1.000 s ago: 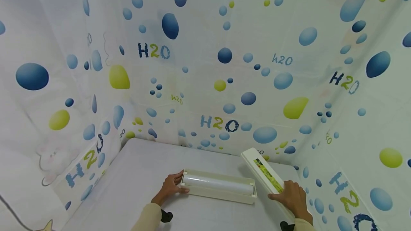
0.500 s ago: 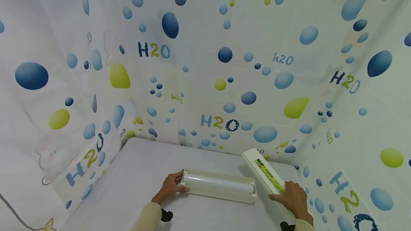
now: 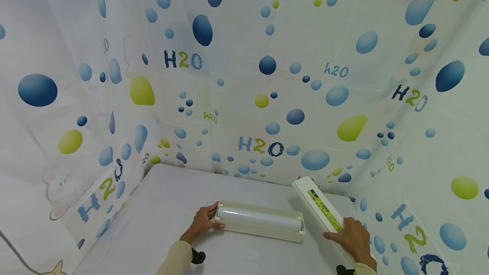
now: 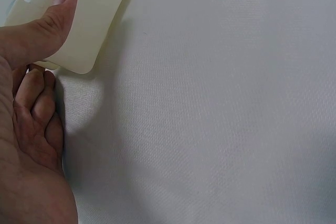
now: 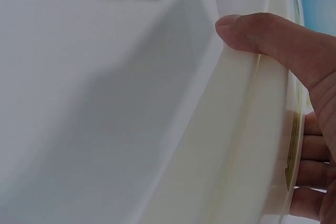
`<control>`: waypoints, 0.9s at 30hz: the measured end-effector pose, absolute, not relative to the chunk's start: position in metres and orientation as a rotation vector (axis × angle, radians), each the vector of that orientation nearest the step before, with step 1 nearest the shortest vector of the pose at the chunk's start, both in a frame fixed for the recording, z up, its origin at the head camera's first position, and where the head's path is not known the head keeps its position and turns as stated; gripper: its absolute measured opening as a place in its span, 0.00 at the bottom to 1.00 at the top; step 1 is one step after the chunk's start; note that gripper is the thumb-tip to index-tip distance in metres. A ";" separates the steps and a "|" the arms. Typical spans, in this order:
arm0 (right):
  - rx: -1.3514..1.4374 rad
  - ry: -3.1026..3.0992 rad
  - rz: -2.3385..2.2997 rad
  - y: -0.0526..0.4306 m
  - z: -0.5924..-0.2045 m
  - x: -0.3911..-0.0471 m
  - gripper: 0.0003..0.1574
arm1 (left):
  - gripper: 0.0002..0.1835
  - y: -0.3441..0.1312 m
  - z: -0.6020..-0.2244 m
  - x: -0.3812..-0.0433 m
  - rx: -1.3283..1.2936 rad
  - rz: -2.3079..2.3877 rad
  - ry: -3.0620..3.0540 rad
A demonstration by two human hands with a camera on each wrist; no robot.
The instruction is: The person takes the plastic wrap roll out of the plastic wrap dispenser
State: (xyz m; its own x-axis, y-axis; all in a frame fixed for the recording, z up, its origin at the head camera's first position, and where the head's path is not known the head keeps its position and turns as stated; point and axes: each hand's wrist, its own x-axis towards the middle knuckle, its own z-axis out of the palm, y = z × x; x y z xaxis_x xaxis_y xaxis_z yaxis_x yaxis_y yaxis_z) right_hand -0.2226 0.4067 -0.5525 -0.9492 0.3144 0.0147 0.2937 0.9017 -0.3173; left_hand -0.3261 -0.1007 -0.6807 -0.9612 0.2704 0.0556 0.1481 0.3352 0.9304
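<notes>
A long cream cling film dispenser box (image 3: 263, 231) lies lidless on the white-covered table, with a shiny roll of cling film (image 3: 259, 218) inside it. My left hand (image 3: 201, 223) grips the box's left end; the left wrist view shows the thumb on the cream wall (image 4: 86, 40) and the fingers round the end. To the right, my right hand (image 3: 352, 237) holds the dispenser's long lid (image 3: 318, 203), which bears a yellow-green label and slants over the table, apart from the box. In the right wrist view the thumb presses one side of the lid (image 5: 236, 114), fingers on the other.
A white cloth (image 3: 164, 198) covers the table. White curtains (image 3: 237, 54) printed with blue and green drops and H2O lettering enclose it at the back and both sides. The lid's far end comes near the back curtain.
My right hand has shifted slightly to the right together with the lid. The left hand and the box with its roll have stayed in place.
</notes>
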 end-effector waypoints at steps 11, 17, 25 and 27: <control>-0.473 -3.009 0.477 0.411 -0.554 -0.220 0.48 | 0.62 -0.103 -0.695 -0.335 0.357 1.768 2.404; -0.477 -3.000 0.475 0.413 -0.552 -0.218 0.48 | 0.62 -0.103 -0.692 -0.336 0.348 1.765 2.422; -0.510 -3.027 0.489 0.413 -0.552 -0.213 0.48 | 0.61 -0.103 -0.695 -0.337 0.368 1.766 2.410; -0.512 -3.018 0.492 0.412 -0.552 -0.213 0.47 | 0.61 -0.103 -0.694 -0.336 0.357 1.766 2.412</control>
